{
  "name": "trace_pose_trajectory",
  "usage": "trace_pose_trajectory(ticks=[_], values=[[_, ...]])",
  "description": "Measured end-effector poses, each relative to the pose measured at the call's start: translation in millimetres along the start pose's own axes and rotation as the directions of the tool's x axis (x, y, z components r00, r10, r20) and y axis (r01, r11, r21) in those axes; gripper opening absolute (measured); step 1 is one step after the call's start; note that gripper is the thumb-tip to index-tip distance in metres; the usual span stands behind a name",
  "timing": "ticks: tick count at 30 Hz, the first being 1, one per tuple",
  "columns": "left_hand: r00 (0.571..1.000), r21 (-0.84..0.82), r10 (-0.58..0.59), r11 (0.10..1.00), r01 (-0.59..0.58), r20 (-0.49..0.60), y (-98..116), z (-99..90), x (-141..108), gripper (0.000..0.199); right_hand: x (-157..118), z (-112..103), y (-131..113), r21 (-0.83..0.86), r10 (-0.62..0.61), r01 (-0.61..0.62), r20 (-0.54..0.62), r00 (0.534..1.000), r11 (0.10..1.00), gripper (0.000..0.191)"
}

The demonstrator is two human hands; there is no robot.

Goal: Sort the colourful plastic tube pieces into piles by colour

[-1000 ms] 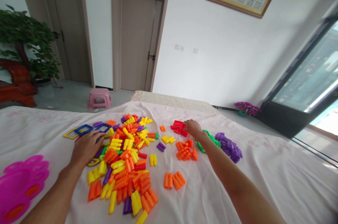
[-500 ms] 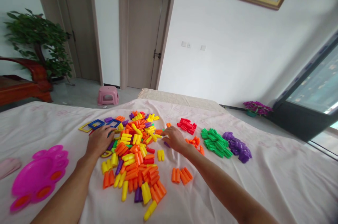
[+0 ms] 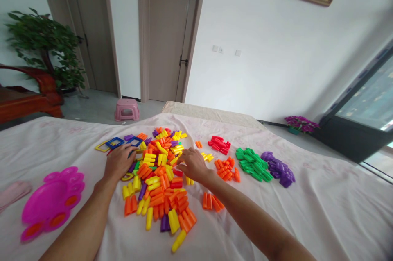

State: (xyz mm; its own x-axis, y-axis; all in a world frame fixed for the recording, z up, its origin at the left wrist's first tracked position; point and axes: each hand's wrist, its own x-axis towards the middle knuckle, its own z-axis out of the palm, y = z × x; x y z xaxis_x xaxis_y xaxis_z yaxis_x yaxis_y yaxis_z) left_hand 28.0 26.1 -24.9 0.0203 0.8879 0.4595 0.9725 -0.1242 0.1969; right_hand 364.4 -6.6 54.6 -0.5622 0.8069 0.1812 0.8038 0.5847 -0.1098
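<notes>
A mixed heap of orange, yellow, red, purple and green plastic pieces (image 3: 162, 183) lies on the cloth-covered surface. My left hand (image 3: 120, 159) rests at the heap's left edge, beside a blue square frame (image 3: 114, 142); a dark bit shows at its fingertips, too small to name. My right hand (image 3: 193, 163) is over the heap's right edge, fingers apart and bent, with nothing visible in it. Right of the heap are a red group (image 3: 219, 145), an orange group (image 3: 225, 169), a green pile (image 3: 253, 164) and a purple pile (image 3: 278, 169).
A pink paw-shaped tray (image 3: 46, 200) lies at the left, with a pale pink cloth item (image 3: 14, 194) beside it. More orange pieces (image 3: 210, 201) sit near my right forearm. A pink stool (image 3: 127, 109) stands on the floor beyond the surface.
My right hand has moved left onto the heap's edge, and yellow pieces now show just behind its wrist. My left hand stays by the frames. The view has shifted slightly.
</notes>
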Motion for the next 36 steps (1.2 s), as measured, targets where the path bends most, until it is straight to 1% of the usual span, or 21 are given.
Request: trace_pose_trajectory(ticks=[3,6,10,12,14,15,16,17,19,20,21,22,23,25,27,29,31,33,34,35,36], values=[[1.0,-0.019,-0.012,1.0,0.011,-0.008,-0.1,0.5,-0.4,0.042,-1.5,-1.8,-3.3,0.016,0.005,-0.006,0.082,0.997,1.0,0.022],[1.0,-0.024,-0.018,1.0,0.018,-0.004,-0.6,1.2,-0.4,0.042,-2.9,-0.1,-7.2,0.017,-0.044,0.041,0.168,0.985,0.999,0.022],[1.0,-0.017,0.004,1.0,-0.004,0.006,-3.2,3.4,0.3,0.043,-9.6,1.7,-8.0,0.036,-0.161,0.157,0.196,0.967,0.987,0.022],[1.0,-0.018,0.012,1.0,-0.012,0.012,-5.6,5.4,0.8,0.045,-12.6,0.0,0.7,0.07,-0.166,0.155,0.173,0.971,0.985,0.021],[1.0,-0.023,0.016,1.0,-0.016,0.019,-8.1,7.6,1.2,0.046,-13.4,-4.4,20.2,0.134,-0.067,0.055,0.09,0.994,0.99,0.02],[1.0,-0.026,0.02,0.999,-0.019,0.021,-9.2,8.6,1.3,0.046,-13.1,-7.6,34.2,0.177,0.029,-0.034,0.03,0.999,0.984,0.02],[0.999,-0.029,0.023,0.999,-0.023,0.023,-10.0,9.4,1.3,0.047,-12.4,-11.4,50.7,0.224,0.15,-0.139,-0.033,0.988,0.965,0.02],[0.999,-0.032,0.024,0.999,-0.024,0.022,-10.5,10.0,1.3,0.047,-11.8,-15.8,68.9,0.273,0.28,-0.246,-0.09,0.956,0.93,0.02],[1.0,-0.035,0.019,0.999,-0.019,0.016,-10.6,10.4,1.1,0.048,-11.4,-25.2,107.8,0.35,0.508,-0.429,-0.173,0.844,0.833,0.025],[1.0,-0.036,0.016,0.999,-0.015,0.014,-10.4,10.3,0.9,0.048,-12.0,-29.7,126.8,0.367,0.587,-0.496,-0.201,0.784,0.787,0.028],[1.0,-0.036,0.013,0.999,-0.013,0.014,-10.0,10.1,0.8,0.048,-13.1,-33.7,144.5,0.366,0.643,-0.55,-0.218,0.734,0.751,0.03],[1.0,-0.036,0.012,0.999,-0.012,0.015,-9.5,9.8,0.7,0.047,-14.7,-37.0,160.4,0.35,0.68,-0.593,-0.226,0.698,0.725,0.032],[1.0,-0.036,0.014,0.999,-0.013,0.016,-9.2,9.6,0.6,0.047,-16.7,-39.4,174.1,0.323,0.703,-0.629,-0.226,0.675,0.708,0.032],[1.0,-0.036,0.017,0.999,-0.016,0.014,-9.2,9.8,0.6,0.048,-20.7,-41.6,194.6,0.252,0.727,-0.682,-0.212,0.653,0.686,0.033],[1.0,-0.039,0.02,0.999,-0.02,0.005,-10.2,10.7,0.6,0.047,-23.8,-41.2,206.8,0.183,0.742,-0.719,-0.188,0.644,0.67,0.036],[1.0,-0.042,0.023,0.999,-0.023,0.002,-11.6,11.9,0.9,0.047,-25.4,-40.1,212.7,0.133,0.75,-0.739,-0.168,0.64,0.66,0.039],[1.0,-0.043,0.023,0.999,-0.023,0.01,-12.5,12.3,1.3,0.047,-25.5,-39.8,213.3,0.116,0.751,-0.744,-0.161,0.64,0.659,0.042],[1.0,-0.038,0.019,0.999,-0.018,0.021,-11.9,11.3,1.6,0.047,-24.5,-40.2,207.4,0.124,0.737,-0.729,-0.187,0.649,0.673,0.043],[1.0,-0.034,0.016,0.999,-0.015,0.026,-11.0,10.4,1.7,0.047,-23.8,-40.4,201.4,0.137,0.719,-0.708,-0.205,0.664,0.693,0.041],[0.999,-0.028,0.013,1.0,-0.012,0.029,-9.8,9.2,1.7,0.047,-23.2,-40.3,192.8,0.159,0.689,-0.671,-0.216,0.692,0.724,0.037],[1.0,-0.021,0.008,1.0,-0.007,0.029,-8.5,7.9,1.7,0.047,-22.9,-39.8,181.5,0.193,0.647,-0.617,-0.215,0.732,0.763,0.032]])
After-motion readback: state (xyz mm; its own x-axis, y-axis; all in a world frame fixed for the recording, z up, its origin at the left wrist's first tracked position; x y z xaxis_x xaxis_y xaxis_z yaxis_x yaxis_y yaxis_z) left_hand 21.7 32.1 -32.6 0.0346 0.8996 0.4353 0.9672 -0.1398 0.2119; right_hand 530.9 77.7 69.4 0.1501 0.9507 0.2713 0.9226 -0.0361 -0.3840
